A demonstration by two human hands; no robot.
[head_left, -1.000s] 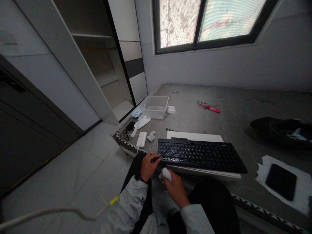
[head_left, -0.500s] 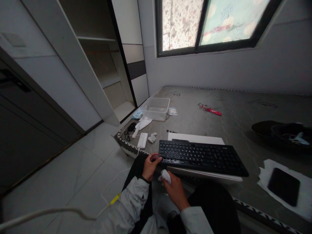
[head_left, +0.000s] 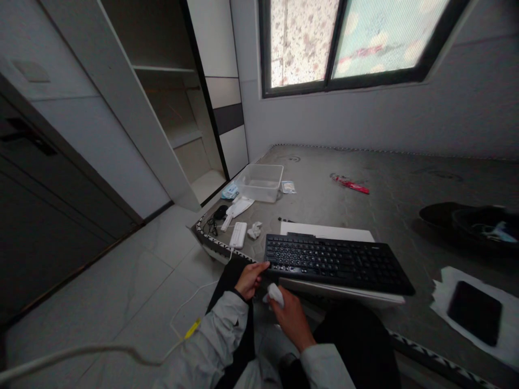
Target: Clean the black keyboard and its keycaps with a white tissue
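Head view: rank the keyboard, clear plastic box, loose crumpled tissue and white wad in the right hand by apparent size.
1. Keyboard
2. Clear plastic box
Unranked: white wad and crumpled tissue; they look close, and the right hand holds the wad nearer the camera.

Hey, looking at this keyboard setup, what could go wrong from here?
The keyboard sits close to the near edge of the mattress, so a push might tip it off.
A white cable drops over that edge from the white device; a snag could drag it down.
The crumpled white wad in the right hand, if tissue, might shed lint into the keyboard.
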